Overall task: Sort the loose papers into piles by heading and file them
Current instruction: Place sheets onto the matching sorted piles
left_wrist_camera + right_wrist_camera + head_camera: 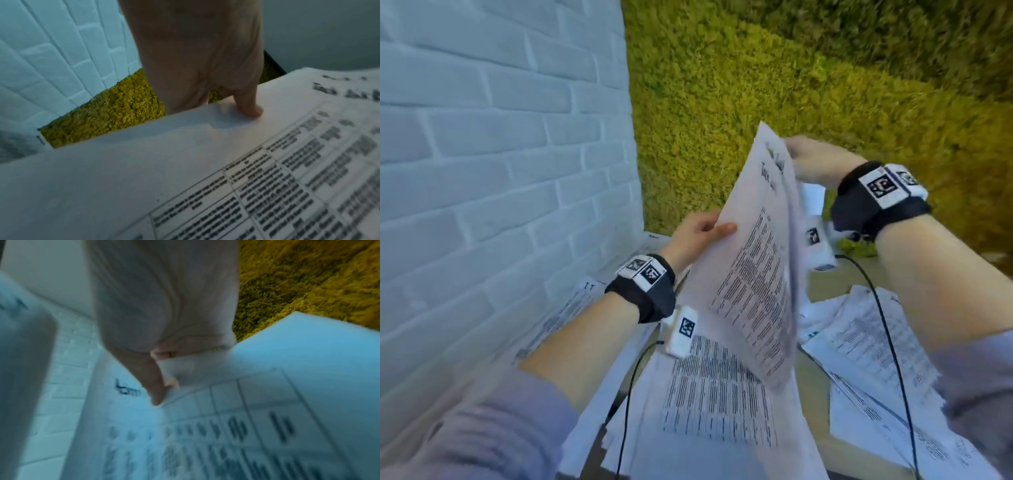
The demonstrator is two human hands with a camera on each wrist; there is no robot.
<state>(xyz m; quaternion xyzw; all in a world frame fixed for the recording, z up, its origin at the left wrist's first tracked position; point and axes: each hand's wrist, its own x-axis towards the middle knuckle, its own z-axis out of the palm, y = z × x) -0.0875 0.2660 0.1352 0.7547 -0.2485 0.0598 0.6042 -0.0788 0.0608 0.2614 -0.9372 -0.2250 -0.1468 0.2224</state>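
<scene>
I hold a small sheaf of printed sheets (750,260) upright above the table, text tables facing left. My left hand (698,233) grips its left edge, thumb on the printed face (248,108) and fingers behind. My right hand (815,164) pinches the top edge of one sheet (267,402) near its heading, thumb (154,386) on the front, peeling it away from the rest. More printed papers lie flat below: a stack (715,411) under the held sheets, a row (565,315) along the wall, and a loose spread (873,349) at right.
A white brick wall (482,154) rises close on the left. Yellow-green mossy covering (791,68) fills the area behind the table. Black cables (890,342) run from both wrist cameras across the papers.
</scene>
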